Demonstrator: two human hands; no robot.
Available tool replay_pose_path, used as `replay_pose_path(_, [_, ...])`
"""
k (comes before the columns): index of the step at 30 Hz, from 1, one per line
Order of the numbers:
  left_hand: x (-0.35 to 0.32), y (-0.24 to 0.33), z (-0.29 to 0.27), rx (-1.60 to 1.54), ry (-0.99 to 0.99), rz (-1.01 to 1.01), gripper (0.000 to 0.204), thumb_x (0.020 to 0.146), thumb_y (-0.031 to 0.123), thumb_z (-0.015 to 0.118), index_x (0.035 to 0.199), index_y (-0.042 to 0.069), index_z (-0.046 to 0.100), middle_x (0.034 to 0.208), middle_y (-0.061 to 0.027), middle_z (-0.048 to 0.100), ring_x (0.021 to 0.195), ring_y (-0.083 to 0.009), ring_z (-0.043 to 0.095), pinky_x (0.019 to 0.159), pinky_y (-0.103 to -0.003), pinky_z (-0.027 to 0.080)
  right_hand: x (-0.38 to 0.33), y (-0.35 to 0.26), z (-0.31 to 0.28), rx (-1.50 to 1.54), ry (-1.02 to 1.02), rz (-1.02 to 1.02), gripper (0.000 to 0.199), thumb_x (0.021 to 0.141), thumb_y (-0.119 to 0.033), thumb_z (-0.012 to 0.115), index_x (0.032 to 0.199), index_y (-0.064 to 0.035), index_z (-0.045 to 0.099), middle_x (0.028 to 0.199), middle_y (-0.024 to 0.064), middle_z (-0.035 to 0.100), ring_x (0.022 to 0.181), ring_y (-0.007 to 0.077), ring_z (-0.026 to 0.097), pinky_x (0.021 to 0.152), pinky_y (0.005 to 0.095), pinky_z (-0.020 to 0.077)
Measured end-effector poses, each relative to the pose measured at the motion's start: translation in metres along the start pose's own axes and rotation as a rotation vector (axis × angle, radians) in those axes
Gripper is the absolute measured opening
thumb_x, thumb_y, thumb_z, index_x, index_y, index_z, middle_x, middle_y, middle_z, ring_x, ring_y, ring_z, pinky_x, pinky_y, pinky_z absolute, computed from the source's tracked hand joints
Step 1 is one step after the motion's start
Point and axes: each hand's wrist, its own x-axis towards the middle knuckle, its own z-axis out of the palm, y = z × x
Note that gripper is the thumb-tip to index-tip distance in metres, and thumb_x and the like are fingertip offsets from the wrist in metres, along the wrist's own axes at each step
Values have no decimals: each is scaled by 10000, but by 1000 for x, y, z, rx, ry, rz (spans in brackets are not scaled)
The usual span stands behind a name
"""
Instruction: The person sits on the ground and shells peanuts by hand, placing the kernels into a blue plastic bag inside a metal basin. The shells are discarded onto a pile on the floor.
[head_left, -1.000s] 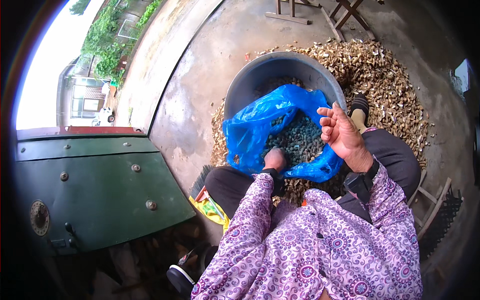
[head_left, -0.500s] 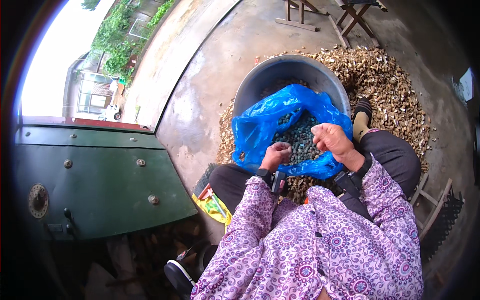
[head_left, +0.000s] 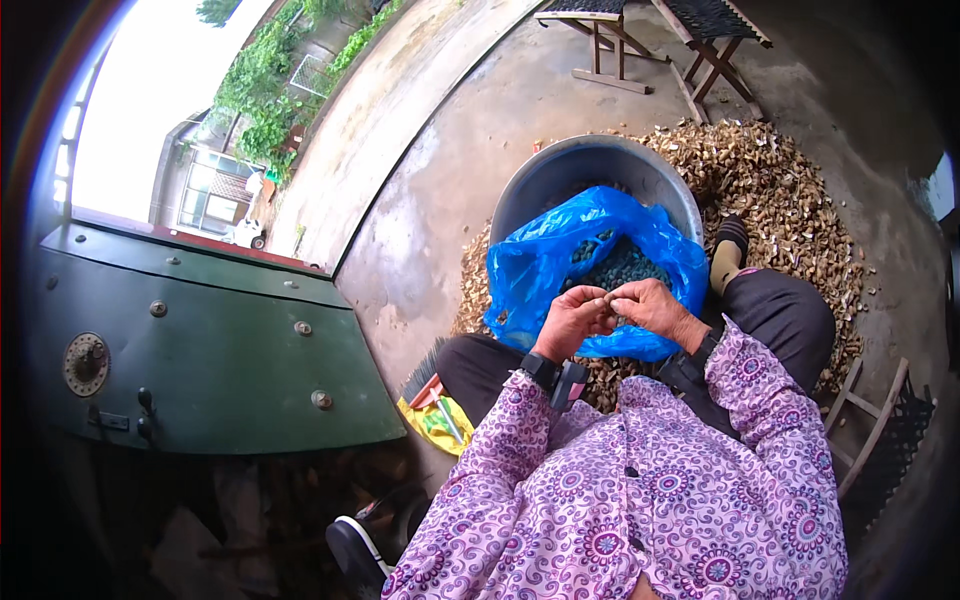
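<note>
My left hand (head_left: 578,322) and my right hand (head_left: 657,310) meet fingertip to fingertip over the near side of an open blue plastic bag (head_left: 525,270). Both are closed in a pinch; whatever lies between the fingertips is too small and covered to make out. Inside the bag, many small roundish kernels (head_left: 630,264) look dark under the blue plastic. The bag sits in a wide grey metal basin (head_left: 520,195), spreading over its near rim. Around the basin lies a broad heap of broken tan shells (head_left: 785,195), which look like peanut shells.
Two folding stools (head_left: 715,65) stand beyond the basin, and another (head_left: 875,430) is at the right. A dark green metal panel (head_left: 220,370) fills the left. Beside my left knee are a broom (head_left: 425,385) and a yellow bag (head_left: 440,425). My right foot (head_left: 730,240) rests by the shells.
My hands were apart over the bag, the right one raised; now they have come together at the fingertips. The whole view has shifted slightly, with the scene sitting lower.
</note>
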Motion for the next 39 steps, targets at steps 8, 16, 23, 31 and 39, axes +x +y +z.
replay_pose_path(8, [-2,8,0,332,-85,161,118,788,92,578,871,12,555,693,-60,599,584,-128,594,532,-234,497,-6,-5,-1,-160,20,-80,195,746,-145,553,871,-12,622,757,107,617,688,161,577,628,292,448])
replay_pose_path(16, [-8,19,18,434,-53,106,76,740,24,549,801,-16,528,668,-84,590,592,-151,606,507,-243,501,-6,-2,6,-375,116,-276,156,707,-151,526,728,-16,601,728,170,587,715,315,570,648,383,442])
replay_pose_path(23, [-4,15,28,416,28,134,91,703,31,552,760,-35,524,629,-107,571,524,-169,574,474,-258,478,-8,-3,5,-448,212,-410,133,688,-130,506,670,-21,580,690,180,564,680,347,546,619,419,430])
replay_pose_path(31, [4,0,32,180,190,225,78,694,16,553,745,-27,512,633,-119,565,487,-166,543,449,-261,458,-2,-2,12,-373,412,-380,152,718,-125,496,656,-14,581,667,180,570,647,337,554,588,395,438])
replay_pose_path(39, [13,-5,13,47,289,153,82,731,31,512,789,-26,500,683,-125,577,552,-186,599,463,-262,502,13,8,-4,-376,368,-198,167,712,-174,523,746,-42,620,710,155,601,665,298,584,616,357,455])
